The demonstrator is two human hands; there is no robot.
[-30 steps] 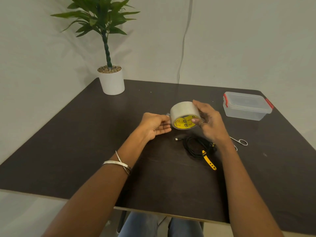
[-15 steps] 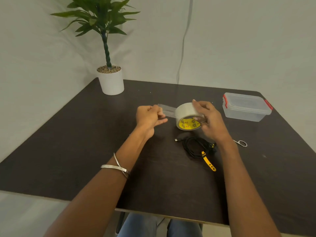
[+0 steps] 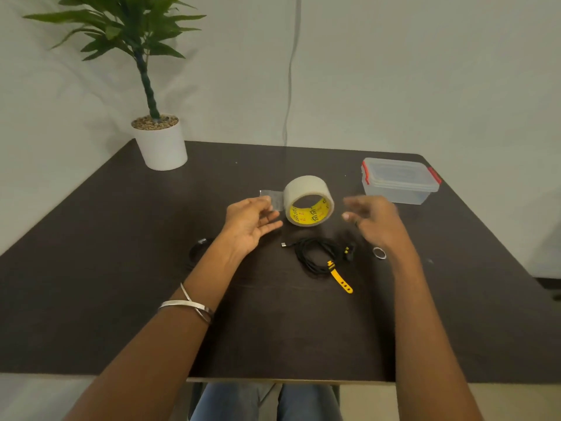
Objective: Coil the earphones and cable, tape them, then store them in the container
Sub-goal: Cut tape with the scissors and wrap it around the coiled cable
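Note:
A roll of clear tape (image 3: 308, 202) with a yellow core rests on the dark table (image 3: 121, 268), and a short strip of pulled-out tape (image 3: 269, 196) points left from it. My left hand (image 3: 252, 221) is just left of the roll with relaxed fingers, its thumb at the strip. My right hand (image 3: 375, 221), blurred, hovers to the right of the roll with spread fingers and holds nothing. A coiled black cable (image 3: 317, 256) with a yellow strap (image 3: 341, 279) lies in front of the roll. A second small black coil (image 3: 197, 250) shows beside my left forearm.
A closed clear container (image 3: 399, 182) with red clips stands at the back right. One handle ring of the scissors (image 3: 379, 253) shows by my right wrist. A potted plant (image 3: 161, 144) stands at the back left corner. A cord hangs down the wall behind.
My right hand let go of the tape roll, which now rests on the table, and moved right. My left hand opened after pulling out the strip.

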